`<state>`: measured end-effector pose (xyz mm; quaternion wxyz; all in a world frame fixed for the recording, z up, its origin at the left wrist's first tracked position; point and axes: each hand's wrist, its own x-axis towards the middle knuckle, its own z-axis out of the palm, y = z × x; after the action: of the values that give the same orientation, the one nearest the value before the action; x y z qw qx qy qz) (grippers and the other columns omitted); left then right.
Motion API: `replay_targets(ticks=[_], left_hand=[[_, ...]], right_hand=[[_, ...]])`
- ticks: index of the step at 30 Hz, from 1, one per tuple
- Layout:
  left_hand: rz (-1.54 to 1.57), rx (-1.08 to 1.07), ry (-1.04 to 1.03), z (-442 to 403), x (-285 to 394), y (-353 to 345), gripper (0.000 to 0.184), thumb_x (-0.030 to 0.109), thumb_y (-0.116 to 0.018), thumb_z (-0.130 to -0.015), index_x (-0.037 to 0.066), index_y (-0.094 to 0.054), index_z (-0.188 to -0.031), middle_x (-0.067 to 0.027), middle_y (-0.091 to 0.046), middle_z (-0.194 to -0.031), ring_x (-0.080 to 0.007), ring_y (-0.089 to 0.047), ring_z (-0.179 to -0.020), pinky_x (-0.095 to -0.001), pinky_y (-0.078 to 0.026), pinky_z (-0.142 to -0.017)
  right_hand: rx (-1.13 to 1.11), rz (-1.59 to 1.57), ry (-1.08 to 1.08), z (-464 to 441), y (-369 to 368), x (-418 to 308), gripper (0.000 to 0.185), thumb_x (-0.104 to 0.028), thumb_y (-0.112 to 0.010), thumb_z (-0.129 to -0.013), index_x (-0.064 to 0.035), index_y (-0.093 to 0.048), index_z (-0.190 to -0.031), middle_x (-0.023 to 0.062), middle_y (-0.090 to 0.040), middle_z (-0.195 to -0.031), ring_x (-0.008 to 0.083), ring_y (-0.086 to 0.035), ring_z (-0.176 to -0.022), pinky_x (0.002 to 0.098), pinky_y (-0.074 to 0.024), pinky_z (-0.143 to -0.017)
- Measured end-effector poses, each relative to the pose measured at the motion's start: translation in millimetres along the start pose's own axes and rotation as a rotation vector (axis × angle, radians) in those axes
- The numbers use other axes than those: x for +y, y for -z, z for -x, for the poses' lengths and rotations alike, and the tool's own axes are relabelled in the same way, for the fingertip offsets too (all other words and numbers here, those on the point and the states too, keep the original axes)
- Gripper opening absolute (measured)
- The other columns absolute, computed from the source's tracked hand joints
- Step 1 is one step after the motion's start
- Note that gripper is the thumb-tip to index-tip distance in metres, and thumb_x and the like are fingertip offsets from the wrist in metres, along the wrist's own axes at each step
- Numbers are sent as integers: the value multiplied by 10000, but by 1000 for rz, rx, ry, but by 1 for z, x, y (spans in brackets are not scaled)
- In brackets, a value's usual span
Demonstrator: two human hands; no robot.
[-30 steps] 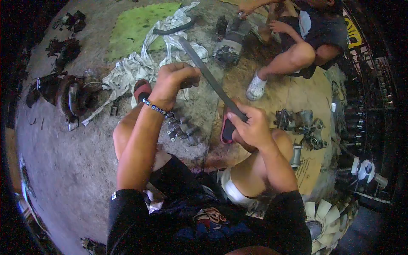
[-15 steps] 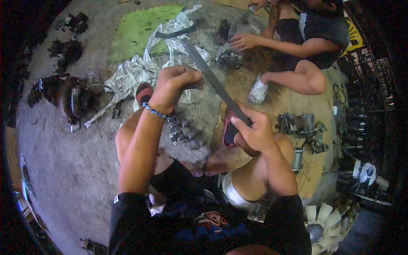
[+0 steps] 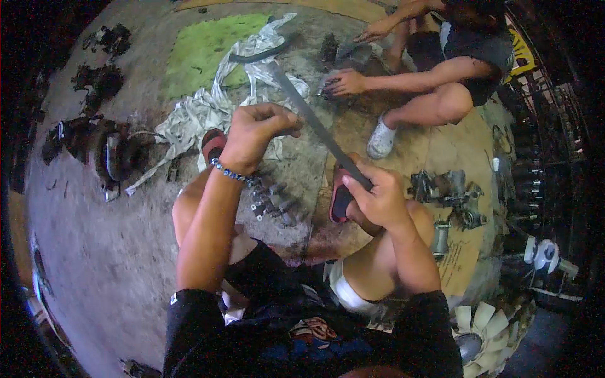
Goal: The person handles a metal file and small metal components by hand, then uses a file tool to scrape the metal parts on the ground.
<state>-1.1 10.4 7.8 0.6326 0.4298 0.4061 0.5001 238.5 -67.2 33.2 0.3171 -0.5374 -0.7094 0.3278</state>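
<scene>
Dark bar (image 3: 318, 128) is slanting across the space in front of you, and your right hand (image 3: 384, 195) is doing the holding: the fingers are wrapping the near end and your thumb is pressing along it. From that hand the bar is running forward and to the left, so your right is the nearer hand, being on the bar itself. Your left hand (image 3: 258, 133) is hovering just left of the bar's middle, fingers curling in, thumb closing toward them; whether it's pinching something small or touching the edge, I can't tell. As for direction, the long axis is lying diagonally, the far end pointing away from you toward the white cloth (image 3: 198, 116) and the curved hose (image 3: 259, 55) lying over it. Below, metal parts (image 3: 272, 200) are sitting on the floor (image 3: 126, 252), while across from you another person's hand (image 3: 345, 82) is reaching low.
</scene>
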Motion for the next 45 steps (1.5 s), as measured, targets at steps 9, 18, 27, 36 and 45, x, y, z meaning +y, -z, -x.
replay_targets(ticks=[9, 18, 27, 36, 45], left_hand=[[93, -33, -82, 4, 4, -6, 118, 61, -648, -777, -54, -624, -790, -124, -647, -755, -185, -608, -704, -298, -472, -717], [81, -21, -147, 7, 6, -7, 127, 76, -639, -791, -50, -630, -802, -108, -648, -764, -170, -608, -701, -290, -475, -699], [-21, -40, -8, 6, 8, -16, 354, 284, -671, -796, -65, -645, -849, -95, -654, -793, -145, -595, -738, -259, -447, -724], [-179, -43, -7, 5, 9, -11, 309, 245, -687, -799, -60, -655, -837, -104, -665, -769, -145, -611, -713, -257, -463, -713], [-145, -82, -22, 5, 12, -8, 232, 163, -653, -800, -67, -649, -824, -99, -661, -766, -150, -617, -717, -255, -469, -710]], right_hand=[[4, 109, 101, 6, 5, -1, 295, -74, -652, -812, 5, -606, -1092, 49, -586, -745, 72, -514, -629, 226, -431, -559], [-1, 46, 131, 5, 3, -2, 343, -93, -658, -774, 7, -598, -1097, 149, -553, -728, 231, -549, -629, 322, -440, -575], [17, 103, 134, 5, 3, 0, 346, -106, -663, -755, -2, -603, -1080, 203, -587, -761, 322, -594, -646, 367, -472, -594], [43, 171, 165, 4, 1, 5, 339, -132, -653, -760, -43, -607, -1084, 178, -610, -729, 338, -612, -655, 387, -478, -609], [5, 126, 94, 4, 6, 3, 323, -101, -658, -763, -42, -615, -1078, 183, -621, -792, 312, -631, -688, 347, -489, -623]])
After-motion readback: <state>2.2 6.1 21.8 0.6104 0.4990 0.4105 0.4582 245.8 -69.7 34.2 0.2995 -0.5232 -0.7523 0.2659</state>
